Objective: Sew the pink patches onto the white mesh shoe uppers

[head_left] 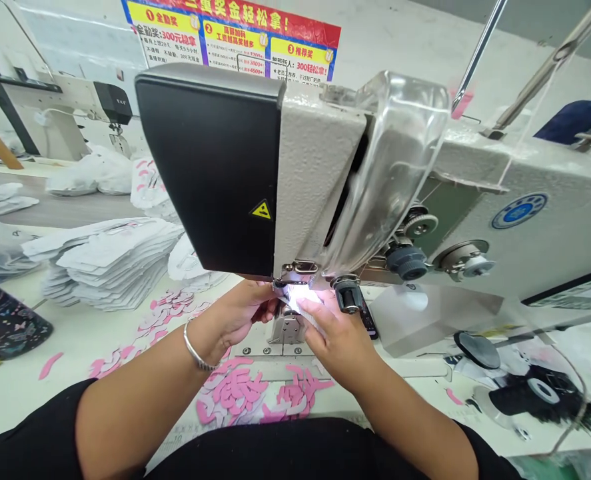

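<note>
Both my hands meet under the head of a cream and black sewing machine [295, 167], right at the lit needle area. My left hand [238, 313], with a silver bangle on the wrist, has its fingers closed on the edge of a small white piece [300, 308]. My right hand [338, 333] pinches the same piece from the right side. The piece is overexposed by the machine lamp, so its shape is unclear. Below my hands sits the small metal post bed [286, 327] of the machine.
Pink cut shapes [240, 393] lie scattered on the white table in front of me. Stacks of white cut pieces [110, 260] stand at the left. A second sewing machine [55, 107] is at the far left, and a black bobbin winder [530, 393] at the right.
</note>
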A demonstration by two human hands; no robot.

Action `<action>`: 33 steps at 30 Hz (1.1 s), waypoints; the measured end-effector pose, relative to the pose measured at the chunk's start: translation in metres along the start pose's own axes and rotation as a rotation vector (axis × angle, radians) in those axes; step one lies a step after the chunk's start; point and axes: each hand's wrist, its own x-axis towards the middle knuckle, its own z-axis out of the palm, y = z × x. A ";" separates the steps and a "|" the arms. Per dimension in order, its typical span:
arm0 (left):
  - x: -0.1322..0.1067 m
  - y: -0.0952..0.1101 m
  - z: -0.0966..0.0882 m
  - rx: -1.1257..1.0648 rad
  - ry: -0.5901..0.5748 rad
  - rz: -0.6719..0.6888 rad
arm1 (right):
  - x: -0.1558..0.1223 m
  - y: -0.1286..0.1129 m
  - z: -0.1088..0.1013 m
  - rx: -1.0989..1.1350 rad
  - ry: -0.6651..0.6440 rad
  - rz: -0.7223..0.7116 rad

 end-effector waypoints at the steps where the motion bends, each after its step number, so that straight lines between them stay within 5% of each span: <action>1: 0.001 -0.002 -0.001 -0.014 -0.004 -0.001 | 0.000 0.001 0.001 0.002 0.001 0.005; 7: -0.003 -0.008 0.002 -0.077 0.026 0.050 | 0.000 0.005 0.004 -0.051 0.091 0.019; 11: -0.030 -0.018 0.013 -0.115 0.069 0.082 | 0.002 0.009 0.005 0.006 0.159 -0.053; 17: -0.071 -0.038 0.004 -0.145 -0.175 -0.054 | -0.009 0.007 0.004 0.133 0.311 -0.255; 24: -0.042 -0.029 -0.022 -0.552 0.122 -0.086 | -0.025 0.007 -0.004 0.220 0.298 -0.363; 33: -0.030 -0.016 -0.022 -0.543 0.164 -0.014 | -0.042 0.017 -0.008 0.243 0.233 -0.411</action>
